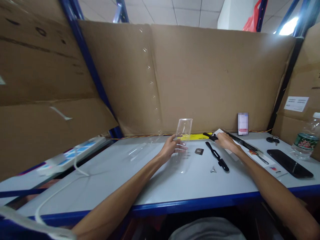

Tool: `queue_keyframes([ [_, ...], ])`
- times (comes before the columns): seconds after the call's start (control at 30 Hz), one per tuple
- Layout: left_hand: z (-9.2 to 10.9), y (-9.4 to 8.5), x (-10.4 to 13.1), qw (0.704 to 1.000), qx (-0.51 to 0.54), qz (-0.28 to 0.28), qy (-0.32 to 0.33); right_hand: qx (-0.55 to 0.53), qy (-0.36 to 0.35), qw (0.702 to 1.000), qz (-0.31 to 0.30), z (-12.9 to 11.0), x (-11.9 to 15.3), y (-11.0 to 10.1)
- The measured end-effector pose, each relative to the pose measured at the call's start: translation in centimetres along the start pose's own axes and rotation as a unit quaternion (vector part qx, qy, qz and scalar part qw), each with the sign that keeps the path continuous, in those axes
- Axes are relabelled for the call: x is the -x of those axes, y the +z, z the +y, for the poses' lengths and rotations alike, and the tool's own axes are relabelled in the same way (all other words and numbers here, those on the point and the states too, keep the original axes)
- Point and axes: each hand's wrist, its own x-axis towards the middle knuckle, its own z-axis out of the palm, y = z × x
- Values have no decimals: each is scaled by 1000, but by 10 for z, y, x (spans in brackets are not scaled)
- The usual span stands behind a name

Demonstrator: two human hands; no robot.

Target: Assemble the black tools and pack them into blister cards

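Observation:
My left hand (pixel 170 147) is closed on a clear plastic blister shell (pixel 184 126) that stands upright above the table. My right hand (pixel 226 141), at the back of the table, grips a slim black part (pixel 211 136) whose end sticks out to the left; its kind is unclear. Between the hands lie a small dark square plate (pixel 199 151), a long black slotted piece (pixel 217 156) and a small shiny metal piece (pixel 213 169). Behind them is a yellow strip (pixel 196 137) with print. Another clear plastic shell (pixel 143 148) lies left of my left hand.
A black phone (pixel 290 163), keys (pixel 272 139), a bottle (pixel 306 138) and printed cards (pixel 276 169) are on the right. A lit phone (pixel 243 123) leans against the cardboard wall (pixel 212 76). On the left are a power strip (pixel 80 151) and a white cable (pixel 56 193).

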Motion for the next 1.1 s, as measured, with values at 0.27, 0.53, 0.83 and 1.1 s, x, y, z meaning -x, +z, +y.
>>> queue_keyframes([
  [0.27, -9, 8, 2, 993, 67, -39, -84, -187, -102, 962, 169, -9, 1, -9],
  [0.53, -10, 6, -2, 986, 43, -79, -137, -225, -125, 961, 98, -16, 11, -14],
  [0.83, -3, 4, 5, 969, 46, -172, -173, -284, -144, 946, 66, -19, 14, -20],
  [1.1, -3, 22, 20, 962, 3, -225, -155, -56, -111, 968, 216, -26, 24, -20],
])
